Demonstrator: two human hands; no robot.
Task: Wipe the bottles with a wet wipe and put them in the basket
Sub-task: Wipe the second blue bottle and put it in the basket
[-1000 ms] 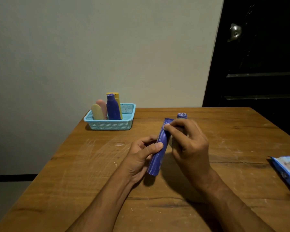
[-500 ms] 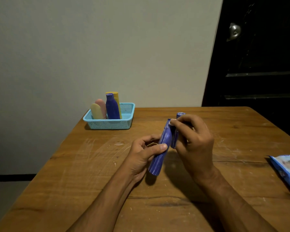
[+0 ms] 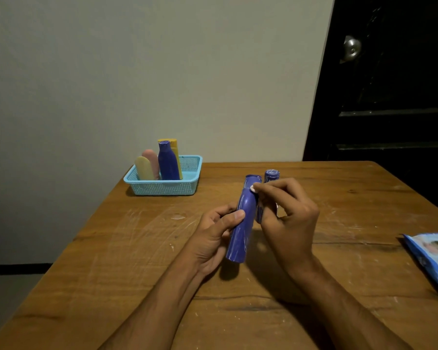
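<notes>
Left hand (image 3: 214, 234) grips a blue bottle (image 3: 240, 223) above the table (image 3: 137, 261), thumb across its side, cap end tilted away. Right hand (image 3: 286, 218) pinches a scrap of white wipe (image 3: 253, 189) against the bottle's neck; its fingers partly hide a second blue bottle (image 3: 271, 176) behind, grip there unclear. Judged step: wiping. Next: finish the neck, then carry the bottle far left to the basket (image 3: 162, 186), which holds four bottles. Wipe pack (image 3: 435, 258) lies right.
</notes>
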